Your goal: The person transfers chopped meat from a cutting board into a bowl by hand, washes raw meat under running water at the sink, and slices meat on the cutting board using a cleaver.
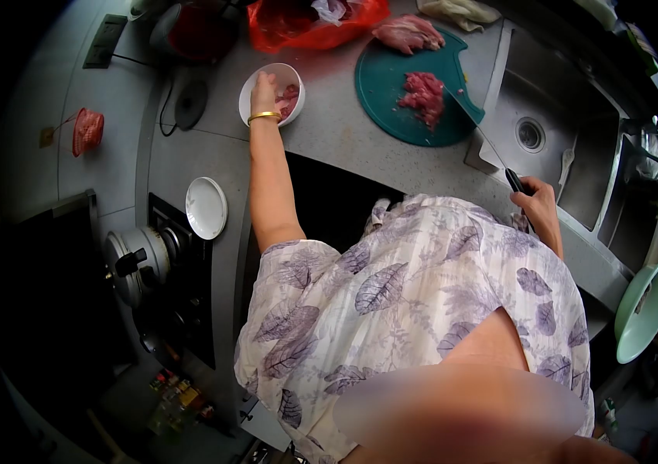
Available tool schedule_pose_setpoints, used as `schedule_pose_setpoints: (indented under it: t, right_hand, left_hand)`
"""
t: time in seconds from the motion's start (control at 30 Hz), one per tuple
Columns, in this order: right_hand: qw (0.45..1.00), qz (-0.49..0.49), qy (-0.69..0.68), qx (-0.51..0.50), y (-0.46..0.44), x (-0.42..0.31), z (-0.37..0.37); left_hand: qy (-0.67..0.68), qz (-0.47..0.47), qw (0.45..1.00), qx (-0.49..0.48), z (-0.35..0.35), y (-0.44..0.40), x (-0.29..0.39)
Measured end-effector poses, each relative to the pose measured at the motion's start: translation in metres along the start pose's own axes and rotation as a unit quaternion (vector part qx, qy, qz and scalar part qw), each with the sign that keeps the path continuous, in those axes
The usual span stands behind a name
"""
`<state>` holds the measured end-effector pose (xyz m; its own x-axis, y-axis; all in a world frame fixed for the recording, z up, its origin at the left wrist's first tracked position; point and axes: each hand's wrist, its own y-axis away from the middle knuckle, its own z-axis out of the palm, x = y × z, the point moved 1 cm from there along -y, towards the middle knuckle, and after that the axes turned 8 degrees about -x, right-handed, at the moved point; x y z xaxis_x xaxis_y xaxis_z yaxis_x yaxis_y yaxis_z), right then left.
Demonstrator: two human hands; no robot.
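My left hand (264,90), with a gold bangle at the wrist, reaches into a white bowl (295,77). Pieces of raw meat (288,99) lie in the bowl beside it; the fingertips are hidden, so their grip does not show. On the right, my right hand (538,203) is closed round the black handle of a kitchen knife (490,142). The blade points away towards a teal cutting board (379,100), its tip end over the board's right side. A heap of cut meat (424,99) sits mid-board, and a larger raw piece (408,35) lies at the far edge.
A steel sink (511,100) adjoins the board on the right. Beyond the bowl is a red plastic bag (275,31). A white dish (206,207) stands by the stove, where a pressure cooker (131,259) sits. A mint-green basin (642,313) is at far right.
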<state>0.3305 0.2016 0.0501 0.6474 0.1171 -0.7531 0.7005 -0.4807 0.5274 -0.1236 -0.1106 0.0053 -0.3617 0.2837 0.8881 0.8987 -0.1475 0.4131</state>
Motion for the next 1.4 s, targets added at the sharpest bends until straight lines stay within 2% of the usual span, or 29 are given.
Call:
schedule_pose_setpoints:
  t: [0.07,0.17,0.3,0.33,0.43,0.53,0.63,0.67,0.77,0.8,0.9,0.97,1.1,1.13,1.27,1.4]
  right_hand:
    - [1.0,0.006,-0.002,0.003,0.001,-0.003,0.0]
    - [1.0,0.008,-0.002,0.002,0.0,0.0,-0.001]
    - [1.0,0.0,0.008,0.002,-0.001,0.002,-0.002]
    - [1.0,0.001,0.006,0.0,-0.001,0.002,-0.002]
    - [1.0,0.004,0.002,-0.002,-0.001,0.002,-0.002]
    - [1.0,0.006,0.0,0.0,-0.002,0.003,-0.003]
    - [1.0,0.01,0.003,0.001,-0.002,0.003,-0.002]
    - [1.0,0.012,0.005,0.001,-0.002,0.004,-0.002]
    - [1.0,0.007,0.01,-0.008,-0.006,0.009,-0.003]
    - [1.0,0.006,0.012,-0.013,-0.005,0.011,-0.004]
    - [1.0,0.02,-0.005,-0.013,-0.002,0.006,-0.005]
    - [1.0,0.026,-0.012,-0.006,-0.001,0.005,-0.004]
    - [0.998,0.048,-0.025,-0.015,0.001,-0.001,-0.006]
    - [0.998,0.048,-0.025,-0.017,0.0,-0.001,-0.006]
    - [0.998,0.045,-0.027,-0.018,-0.001,0.0,-0.006]
    - [1.0,0.02,-0.022,-0.011,-0.004,0.007,-0.004]
  left_hand:
    - [-0.172,0.095,0.98,0.019,0.01,0.02,0.013]
    - [-0.185,0.168,0.968,0.018,0.023,0.032,0.009]
    - [-0.347,0.189,0.916,0.069,0.032,0.049,0.011]
    - [-0.366,0.166,0.912,0.078,0.034,0.051,0.011]
    - [-0.408,0.187,0.889,0.088,0.031,0.044,0.002]
    - [-0.397,0.211,0.887,0.104,0.027,0.043,0.002]
    - [-0.152,0.163,0.975,0.009,0.028,0.06,0.017]
    - [-0.057,0.144,0.988,-0.009,0.032,0.073,0.026]
    - [0.037,0.166,0.984,-0.052,0.049,0.082,0.028]
    - [-0.029,0.218,0.972,-0.08,0.063,0.085,0.024]
    - [-0.098,0.221,0.95,-0.197,0.124,0.112,0.003]
    - [-0.138,0.244,0.93,-0.238,0.158,0.126,-0.019]
    - [-0.351,0.408,0.835,-0.115,0.196,0.154,-0.033]
    - [-0.374,0.412,0.824,-0.104,0.203,0.163,-0.032]
    - [-0.365,0.531,0.754,-0.126,0.227,0.175,-0.043]
    - [-0.416,0.523,0.737,-0.103,0.236,0.165,-0.058]
